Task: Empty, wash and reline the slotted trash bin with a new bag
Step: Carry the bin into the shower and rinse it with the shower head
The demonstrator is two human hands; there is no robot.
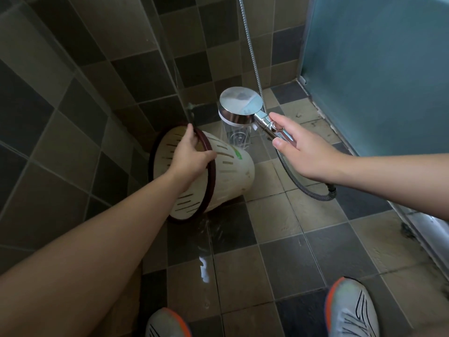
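Observation:
The cream slotted trash bin [230, 173] with a dark red rim lies tipped on its side on the tiled floor, its mouth turned toward me and the wall. My left hand [192, 154] grips the upper part of the rim. My right hand [301, 152] holds the chrome handle of a round shower head [239, 105], which hangs just above and behind the bin's base. Water streams down from the shower head to the floor beside the bin. No bag is visible in the bin.
A metal shower hose [298, 188] loops down from the handle along the floor. Tiled walls close in on the left and behind. A frosted glass door [379, 69] and its metal track stand at the right. Water pools on the floor tiles [204, 266]. My shoes [352, 310] are at the bottom.

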